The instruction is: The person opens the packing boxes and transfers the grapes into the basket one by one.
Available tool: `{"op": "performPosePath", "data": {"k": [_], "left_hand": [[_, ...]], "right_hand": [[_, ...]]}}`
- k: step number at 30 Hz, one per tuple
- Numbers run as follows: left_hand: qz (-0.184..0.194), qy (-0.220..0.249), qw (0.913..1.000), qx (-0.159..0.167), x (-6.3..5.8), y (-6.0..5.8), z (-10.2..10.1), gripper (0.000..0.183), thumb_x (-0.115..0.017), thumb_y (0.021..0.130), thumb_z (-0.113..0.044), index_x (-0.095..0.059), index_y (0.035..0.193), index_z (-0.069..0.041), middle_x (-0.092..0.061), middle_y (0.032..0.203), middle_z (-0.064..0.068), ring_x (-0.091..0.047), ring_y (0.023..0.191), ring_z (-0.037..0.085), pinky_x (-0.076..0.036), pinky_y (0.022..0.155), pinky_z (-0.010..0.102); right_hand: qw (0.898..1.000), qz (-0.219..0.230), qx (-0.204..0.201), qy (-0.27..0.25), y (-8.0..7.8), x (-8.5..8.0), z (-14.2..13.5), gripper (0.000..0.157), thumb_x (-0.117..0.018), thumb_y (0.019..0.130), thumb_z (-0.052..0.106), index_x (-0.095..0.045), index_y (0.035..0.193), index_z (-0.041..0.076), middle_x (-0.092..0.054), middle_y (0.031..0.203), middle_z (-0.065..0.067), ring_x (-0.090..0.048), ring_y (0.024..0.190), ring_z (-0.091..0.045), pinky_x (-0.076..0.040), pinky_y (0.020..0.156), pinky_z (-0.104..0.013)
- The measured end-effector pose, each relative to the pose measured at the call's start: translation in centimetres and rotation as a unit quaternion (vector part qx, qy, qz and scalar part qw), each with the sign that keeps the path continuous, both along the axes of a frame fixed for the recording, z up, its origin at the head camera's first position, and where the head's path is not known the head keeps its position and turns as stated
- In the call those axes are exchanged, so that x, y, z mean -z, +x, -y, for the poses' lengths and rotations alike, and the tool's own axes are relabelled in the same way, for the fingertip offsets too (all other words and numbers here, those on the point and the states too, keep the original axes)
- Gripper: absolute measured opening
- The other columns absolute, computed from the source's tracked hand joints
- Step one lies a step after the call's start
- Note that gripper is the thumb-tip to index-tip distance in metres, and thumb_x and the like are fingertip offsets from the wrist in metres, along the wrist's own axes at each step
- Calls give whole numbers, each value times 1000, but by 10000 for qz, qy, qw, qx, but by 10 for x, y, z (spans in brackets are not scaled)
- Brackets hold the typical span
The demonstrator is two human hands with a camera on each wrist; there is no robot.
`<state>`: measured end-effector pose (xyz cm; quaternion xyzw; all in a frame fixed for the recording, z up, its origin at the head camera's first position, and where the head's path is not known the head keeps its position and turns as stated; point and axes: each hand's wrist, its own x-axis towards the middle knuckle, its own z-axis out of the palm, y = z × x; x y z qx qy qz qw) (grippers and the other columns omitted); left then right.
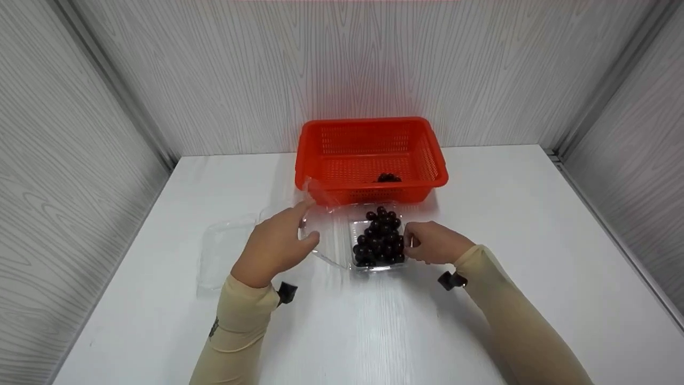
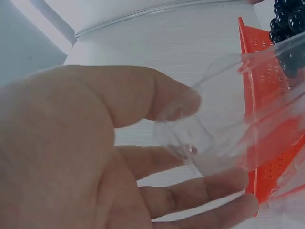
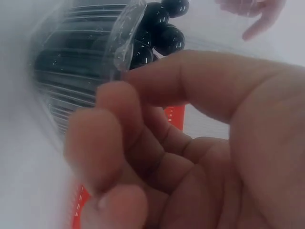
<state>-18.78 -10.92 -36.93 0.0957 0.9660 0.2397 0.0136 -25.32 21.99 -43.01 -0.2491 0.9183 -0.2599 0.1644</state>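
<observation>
A clear plastic clamshell box (image 1: 351, 264) lies on the white table with a bunch of dark grapes (image 1: 380, 240) in its base. Its transparent lid (image 1: 328, 238) is folded up on the left. My left hand (image 1: 275, 243) holds the lid's edge; in the left wrist view its thumb and index finger pinch the clear plastic (image 2: 214, 126). On the opposite side, my right hand (image 1: 435, 243) pinches the base's right rim between thumb and fingers. The right wrist view shows the ribbed side wall (image 3: 76, 52) close beside those fingertips.
Right behind the box stands a red plastic basket (image 1: 368, 193), with more dark grapes (image 1: 389, 177) near its front wall. Another clear plastic container (image 1: 222, 251) lies at the left, partly behind my left hand. Pale wood-grain panels (image 1: 368, 64) enclose the table's back and sides.
</observation>
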Motion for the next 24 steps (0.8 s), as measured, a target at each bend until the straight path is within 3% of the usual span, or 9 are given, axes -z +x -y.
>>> {"op": "performPosePath", "data": {"k": [5,12,24], "left_hand": [[354,-406,9983,-201,4,1,2,74,-60,98,-42,-38,159,-8,-56,148,20,-56,133,38,-46,109,56],[632,-575,9955,-411,11,-6,5,72,-60,98,-44,-43,156,-4,-55,147,25,-55,133,42,-46,108,58],[922,-680,9925,-421,23,-15,9,70,-59,98,-44,-47,153,-1,-54,149,25,-52,137,41,-43,111,58]], "right_hand": [[9991,-378,141,118,1,-2,0,3,-62,93,11,-63,95,11,-62,79,0,-56,67,-16,-47,65,-34],[9972,-696,185,178,1,-1,0,6,-62,94,17,-65,94,12,-63,79,0,-54,70,-17,-46,66,-35],[9966,-775,185,206,1,2,0,6,-63,93,16,-66,94,11,-61,78,0,-52,69,-16,-44,64,-34]]}}
